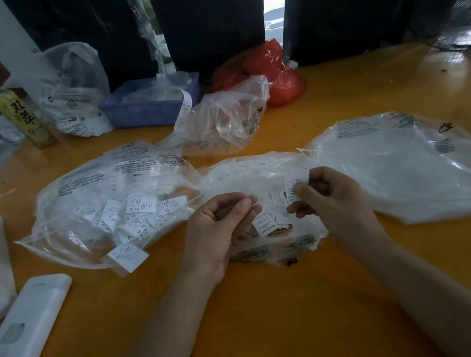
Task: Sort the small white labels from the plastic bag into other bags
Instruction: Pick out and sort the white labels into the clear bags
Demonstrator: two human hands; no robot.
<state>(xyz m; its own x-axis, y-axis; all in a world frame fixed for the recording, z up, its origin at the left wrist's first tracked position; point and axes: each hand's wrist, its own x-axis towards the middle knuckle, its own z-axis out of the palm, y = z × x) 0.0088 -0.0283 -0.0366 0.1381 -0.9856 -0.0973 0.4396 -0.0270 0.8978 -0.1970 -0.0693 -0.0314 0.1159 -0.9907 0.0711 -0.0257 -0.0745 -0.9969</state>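
Pinching a white label (294,185) upright, the right hand (329,194) sits nearer the empty bag (419,165) at three o'clock, while the left hand (218,223), curled, holds nothing I can see.

Small white labels (138,214) heaped inside clear left bag (90,193), flat on table

Dim, backlit, blurred wide-angle edges

Reading "MADE IN CHINA" on label (268,223) at frame center; "XS", "S", "L" showing on labels (142,214) center-left; bottle (23,119) upper left showing "双".
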